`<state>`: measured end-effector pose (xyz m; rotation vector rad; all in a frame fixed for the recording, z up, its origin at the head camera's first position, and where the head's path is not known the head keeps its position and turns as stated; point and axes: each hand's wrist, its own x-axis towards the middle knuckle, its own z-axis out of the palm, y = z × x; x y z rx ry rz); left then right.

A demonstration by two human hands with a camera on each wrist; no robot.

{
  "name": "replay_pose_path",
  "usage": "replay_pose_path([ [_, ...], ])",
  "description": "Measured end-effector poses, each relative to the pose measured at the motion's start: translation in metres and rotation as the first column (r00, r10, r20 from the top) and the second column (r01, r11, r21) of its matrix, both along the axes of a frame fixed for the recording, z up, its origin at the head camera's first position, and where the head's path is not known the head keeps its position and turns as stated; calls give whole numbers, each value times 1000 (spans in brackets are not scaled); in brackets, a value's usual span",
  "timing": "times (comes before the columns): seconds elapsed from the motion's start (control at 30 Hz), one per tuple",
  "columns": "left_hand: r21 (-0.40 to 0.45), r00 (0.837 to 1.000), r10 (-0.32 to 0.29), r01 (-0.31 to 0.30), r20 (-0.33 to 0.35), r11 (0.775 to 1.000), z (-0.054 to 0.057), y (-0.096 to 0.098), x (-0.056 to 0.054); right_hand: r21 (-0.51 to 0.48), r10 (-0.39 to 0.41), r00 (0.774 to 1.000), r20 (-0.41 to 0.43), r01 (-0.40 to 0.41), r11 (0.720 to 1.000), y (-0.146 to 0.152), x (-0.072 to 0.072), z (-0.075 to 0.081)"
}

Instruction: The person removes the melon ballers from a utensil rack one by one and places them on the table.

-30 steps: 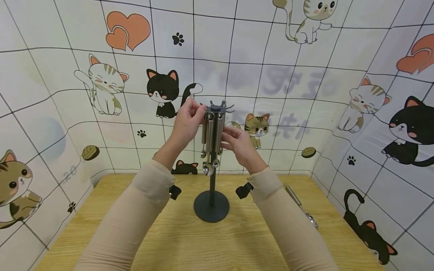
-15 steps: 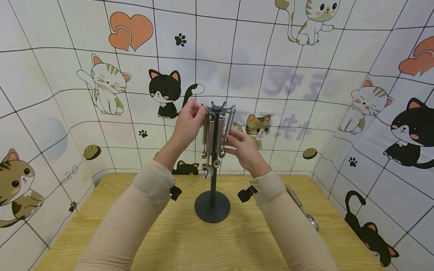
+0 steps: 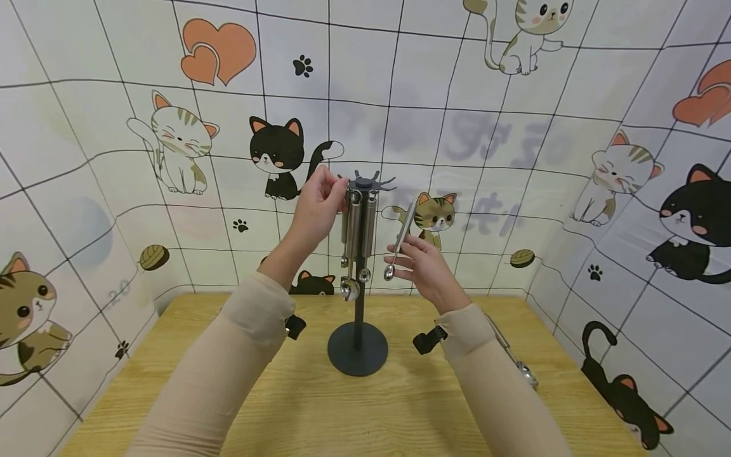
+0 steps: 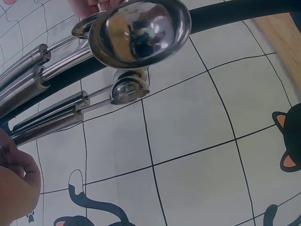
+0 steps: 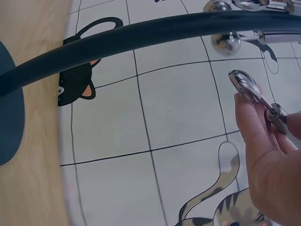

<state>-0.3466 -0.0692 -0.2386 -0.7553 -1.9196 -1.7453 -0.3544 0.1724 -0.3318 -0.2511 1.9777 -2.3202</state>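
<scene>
While your left hand (image 3: 318,198) pinches the rack (image 3: 359,311) near its top, your right hand (image 3: 429,268) pinches a small spoon (image 3: 407,222) beside it — likely mid-removal; next probably calls for carrying it clear.

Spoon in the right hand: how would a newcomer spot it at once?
Find the dark stand on the table. To its right, the right hand holds the spoon, tilted. Unlike the other utensils, it is clear of both stand and table.
</scene>
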Motion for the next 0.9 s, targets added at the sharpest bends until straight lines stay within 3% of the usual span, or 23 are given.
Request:
replay_pose_path([
  [0.23,5,1000,2,-2,2,1000,0,0,0,-9,7,998,60,-7,1000,27,5,-25],
  [0.9,14,1000,0,0,-9,1000,-2,0,-3,-30,26,977,214,-20,999,76,15,-74],
])
